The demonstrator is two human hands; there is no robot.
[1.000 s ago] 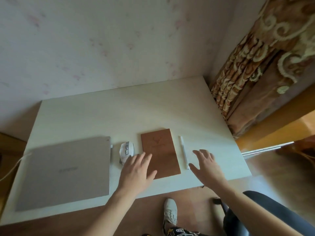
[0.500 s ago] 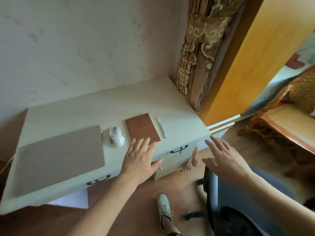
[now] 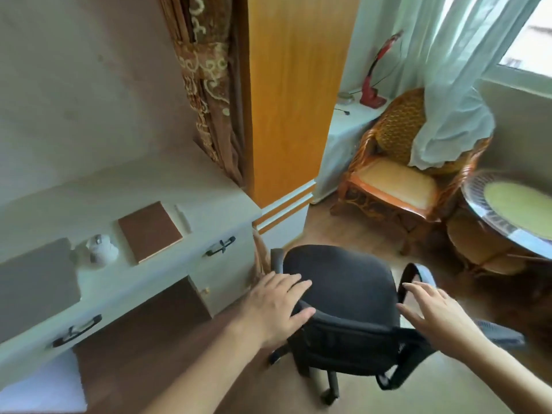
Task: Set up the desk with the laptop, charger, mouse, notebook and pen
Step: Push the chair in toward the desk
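Along the desk's point(image 3: 167, 186) front edge lie the closed laptop point(image 3: 33, 282), mouse point(image 3: 101, 251), brown notebook point(image 3: 149, 231) and pen point(image 3: 182, 218) (blurred). The left hand point(image 3: 276, 307) rests spread on the black office chair point(image 3: 346, 297); the right hand point(image 3: 436, 313) hovers open, holding nothing.

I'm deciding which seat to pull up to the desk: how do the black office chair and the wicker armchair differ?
The black office chair has dark fabric padding and a wheeled base; the wicker armchair is woven orange-brown cane on fixed legs with a pale yellow cushion. The office chair stands right beside the desk, under the left hand and right hand; the armchair sits farther off by the window, with a pale curtain draped over it. Both have armrests.
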